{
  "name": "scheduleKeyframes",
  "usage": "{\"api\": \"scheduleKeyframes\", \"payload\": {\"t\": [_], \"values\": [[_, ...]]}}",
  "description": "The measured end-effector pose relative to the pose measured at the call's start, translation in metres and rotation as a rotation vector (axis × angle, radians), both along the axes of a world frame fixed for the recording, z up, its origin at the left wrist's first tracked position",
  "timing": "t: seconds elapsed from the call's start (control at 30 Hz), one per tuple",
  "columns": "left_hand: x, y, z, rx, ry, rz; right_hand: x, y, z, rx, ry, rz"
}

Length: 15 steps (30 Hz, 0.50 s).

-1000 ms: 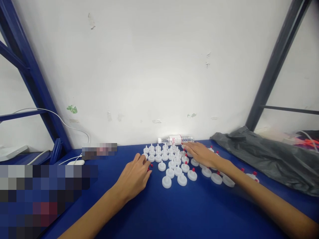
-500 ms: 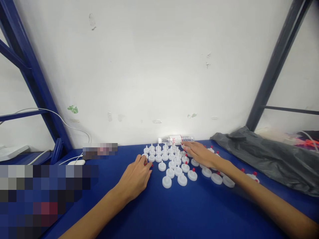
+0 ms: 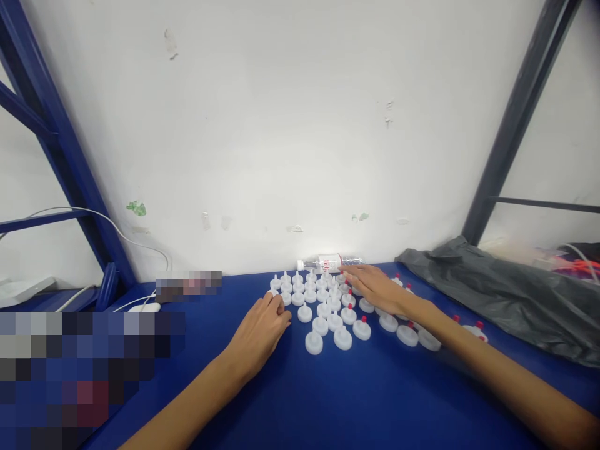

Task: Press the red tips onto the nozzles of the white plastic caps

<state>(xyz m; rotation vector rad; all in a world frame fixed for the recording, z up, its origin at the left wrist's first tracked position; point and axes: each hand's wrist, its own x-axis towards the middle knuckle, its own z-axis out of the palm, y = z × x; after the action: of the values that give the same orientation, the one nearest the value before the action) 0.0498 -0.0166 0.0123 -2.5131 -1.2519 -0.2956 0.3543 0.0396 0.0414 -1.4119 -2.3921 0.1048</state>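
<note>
The white spout caps (image 3: 314,342) stand in a loose group on the blue tabletop (image 3: 290,400), with their pointed ends upward. The ones at the left and in the middle have a bare spout; the red-tipped caps (image 3: 362,329) stand mostly on the right side.

The left hand (image 3: 262,322) is at the left edge of the group, just beside the outermost white caps. Its fingers are bent and drawn close together, but the fingertips are hidden, so I cannot tell if they pinch something. The right hand (image 3: 375,290) reaches over the far right part of the group, its fingers stretched and near to each other. At their ends is a cap with a red tip; whether they grip it, I cannot tell. This hand and its forearm cover several caps from the view.

Behind the group a clear bottle (image 3: 330,263) with a white cap and a red-and-white label is lying on its side, along the wall (image 3: 281,125). On the right, a crumpled dark grey sheet (image 3: 506,300) lies near the last caps. On the left are a white cable (image 3: 117,228) and a blue metal frame (image 3: 70,144); a dark post (image 3: 510,137) leans on the right. The wall has peeled spots and a green mark (image 3: 136,208). Two areas at the left are pixelated.
</note>
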Motion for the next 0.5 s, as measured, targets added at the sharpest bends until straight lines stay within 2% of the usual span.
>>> {"api": "scheduleKeyframes", "payload": {"t": [0.07, 0.17, 0.33, 0.5], "values": [[0.001, 0.000, 0.000, 0.019, 0.016, -0.009, 0.001, 0.000, 0.002, 0.076, 0.022, 0.032], [0.003, -0.001, 0.003, 0.033, 0.009, -0.005, -0.002, -0.004, 0.005, 0.108, 0.009, 0.120], [0.001, -0.004, 0.007, 0.006, -0.093, 0.007, -0.013, -0.016, 0.009, 0.197, -0.033, 0.256], [-0.003, -0.004, 0.005, 0.037, -0.173, -0.036, -0.018, -0.035, 0.019, 0.137, -0.003, 0.332]]}}
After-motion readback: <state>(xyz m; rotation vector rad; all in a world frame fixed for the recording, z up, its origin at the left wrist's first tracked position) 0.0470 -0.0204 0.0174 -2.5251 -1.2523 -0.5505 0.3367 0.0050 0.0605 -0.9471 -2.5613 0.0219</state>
